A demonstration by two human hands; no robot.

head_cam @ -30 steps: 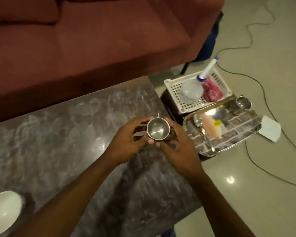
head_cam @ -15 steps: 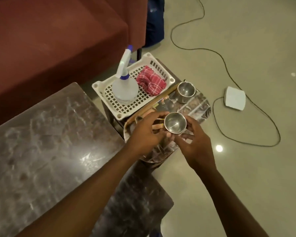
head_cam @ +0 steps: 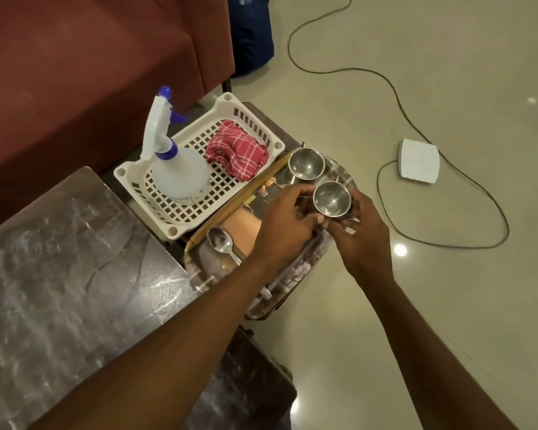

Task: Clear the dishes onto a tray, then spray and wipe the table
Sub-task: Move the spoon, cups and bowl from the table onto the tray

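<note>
Maroon sofa (head_cam: 90,72) upper left. Dark blue bag (head_cam: 252,32) just beside sofa end. Glossy beige floor (head_cam: 416,336), 1 bright glare spot (head_cam: 400,250). Black cable (head_cam: 395,91) snakes to white box (head_cam: 420,161).

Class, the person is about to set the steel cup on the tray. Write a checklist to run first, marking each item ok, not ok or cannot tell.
1. Steel cup gripped by left hand and right hand: ok.
2. Held cup upright: ok.
3. Apart from second steel cup on the tray: ok, narrowly.
4. Tray spot beneath held cup free: cannot tell, hands hide it.
5. Spoon away from that spot: ok.
6. Spray bottle and red cloth in white basket: ok.
</note>
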